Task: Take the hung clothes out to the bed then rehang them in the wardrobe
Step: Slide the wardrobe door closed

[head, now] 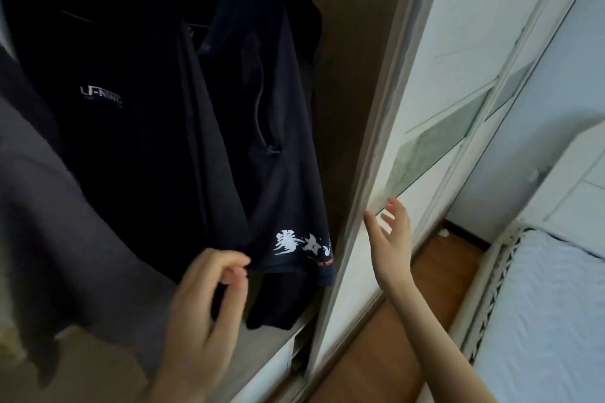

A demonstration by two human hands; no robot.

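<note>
Inside the open wardrobe hang several dark clothes: a black T-shirt with a small white logo [124,82], navy shorts with white brush print at the hem [278,147], a grey garment [49,206] at the left, and a black piece [294,10] behind. My left hand [203,304] is raised in front of the clothes' lower edges, its fingers curled with the fingertips close to the shorts' hem; whether it pinches cloth is unclear. My right hand [389,239] is spread with straight fingers at the edge of the sliding door [442,75], holding nothing.
The wardrobe's brown side wall [353,42] stands right of the clothes, with a shelf [262,366] below them. A strip of wooden floor [409,288] runs between the wardrobe and the bed with a white mattress [540,321] at the right.
</note>
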